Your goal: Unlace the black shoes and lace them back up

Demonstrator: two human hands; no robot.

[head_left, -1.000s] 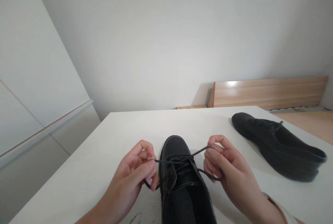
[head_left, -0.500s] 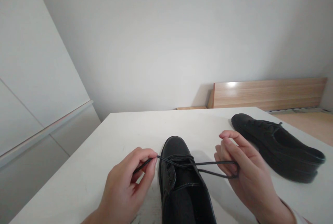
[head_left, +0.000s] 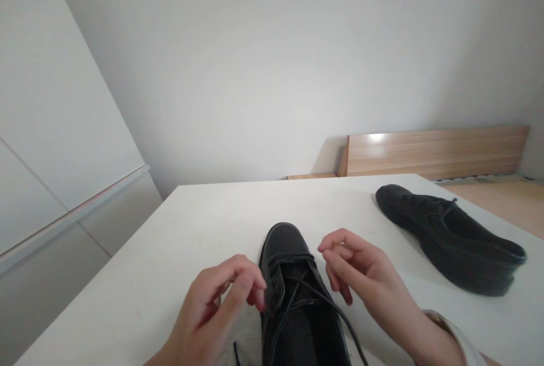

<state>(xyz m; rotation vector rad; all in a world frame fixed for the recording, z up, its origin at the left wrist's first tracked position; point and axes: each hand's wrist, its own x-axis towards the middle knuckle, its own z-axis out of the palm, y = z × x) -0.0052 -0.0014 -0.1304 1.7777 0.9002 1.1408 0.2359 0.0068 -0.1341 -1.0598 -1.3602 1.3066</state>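
Observation:
A black shoe (head_left: pixel 285 239) sits in front of me with its toe pointing away. Its black shoelace (head_left: pixel 325 297) is threaded near the toe, and the loose ends cross over the opening. One end trails past the right side; a lace tip (head_left: pixel 237 353) shows left of the shoe. My left hand (head_left: pixel 221 301) is by the left eyelet flap, fingers loosely curled and slightly blurred, with no lace visible in them. On the other side, my right hand (head_left: pixel 361 275) hovers beside the shoe, thumb and fingers apart, holding nothing.
Farther right on the white table (head_left: pixel 221 213) lies a second black shoe (head_left: pixel 450 241), its lace fastened. White cabinet fronts (head_left: pixel 85 196) rise at the left, and a wooden board (head_left: pixel 437 153) stands behind the table at the right.
Both hands have let go of the shoelace, which was stretched between them and now lies loose over the shoe. My right hand has moved left, closer to the shoe.

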